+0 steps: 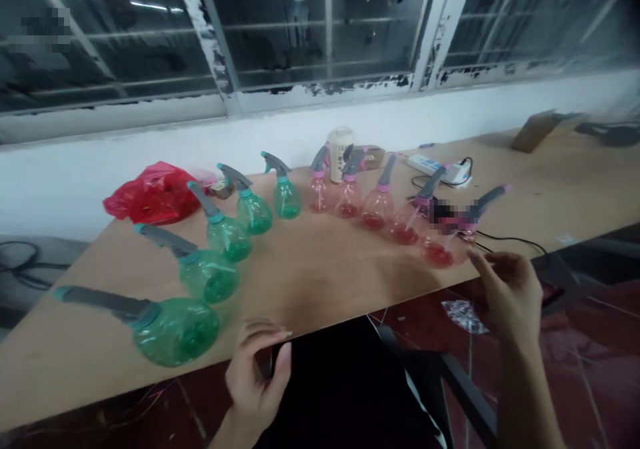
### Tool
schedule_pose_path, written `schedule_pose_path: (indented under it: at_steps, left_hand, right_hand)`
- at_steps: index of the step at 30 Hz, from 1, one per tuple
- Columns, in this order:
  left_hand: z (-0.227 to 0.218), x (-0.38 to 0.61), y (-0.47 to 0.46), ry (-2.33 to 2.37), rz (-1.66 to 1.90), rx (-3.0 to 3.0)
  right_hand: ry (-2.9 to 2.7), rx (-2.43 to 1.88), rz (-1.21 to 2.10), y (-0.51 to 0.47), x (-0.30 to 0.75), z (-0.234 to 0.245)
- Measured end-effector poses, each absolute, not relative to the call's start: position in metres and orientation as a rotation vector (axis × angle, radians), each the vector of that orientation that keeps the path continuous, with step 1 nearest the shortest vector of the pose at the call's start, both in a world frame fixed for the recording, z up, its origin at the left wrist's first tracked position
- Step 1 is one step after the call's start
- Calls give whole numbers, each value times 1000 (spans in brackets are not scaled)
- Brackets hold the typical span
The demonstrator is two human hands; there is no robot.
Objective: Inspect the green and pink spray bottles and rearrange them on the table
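Note:
Several green spray bottles and several pink spray bottles stand in an arc on the table. My right hand [513,295] is beside the nearest pink spray bottle [440,247] at the right end. Its thumb points at the bottle and its other fingers are bent, with nothing visible between them; whether the thumb touches the bottle I cannot tell. My left hand [257,372] is at the table's front edge, thumb and fingers apart and holding nothing. Closest to it is the front green spray bottle [177,332], whose grey trigger head points left. Another green spray bottle [213,275] is just behind.
The wooden table [320,275] runs along a white wall under windows. On it are a red plastic bag [155,194], a pale can [341,155], a power strip [435,167] with black cables and a cardboard piece [536,130]. Clear plastic wrap [464,317] lies on the floor.

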State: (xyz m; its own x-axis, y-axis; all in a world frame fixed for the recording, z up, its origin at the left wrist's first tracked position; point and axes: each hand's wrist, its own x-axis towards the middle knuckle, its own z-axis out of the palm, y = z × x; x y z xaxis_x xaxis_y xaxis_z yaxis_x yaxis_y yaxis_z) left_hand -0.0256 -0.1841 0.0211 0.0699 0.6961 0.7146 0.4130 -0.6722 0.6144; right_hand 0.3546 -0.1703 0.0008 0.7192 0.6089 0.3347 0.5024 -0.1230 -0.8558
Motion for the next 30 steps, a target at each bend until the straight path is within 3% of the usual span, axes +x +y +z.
schedule_pose_path:
  at_steps: [6, 17, 23, 30]
  left_hand:
    - [31, 29, -166, 976, 1450, 2072]
    - [25, 59, -152, 1186, 1107, 1891]
    - [32, 78, -141, 1150, 970, 1820]
    - [43, 81, -129, 1134, 967, 1779]
  right_hand:
    - [-1019, -1785, 28, -132, 386, -2]
    - [-994, -1740, 242, -120, 363, -2]
    - [-977, -1760, 266, -137, 326, 9]
    - [-1329, -1557, 359, -138, 254, 2]
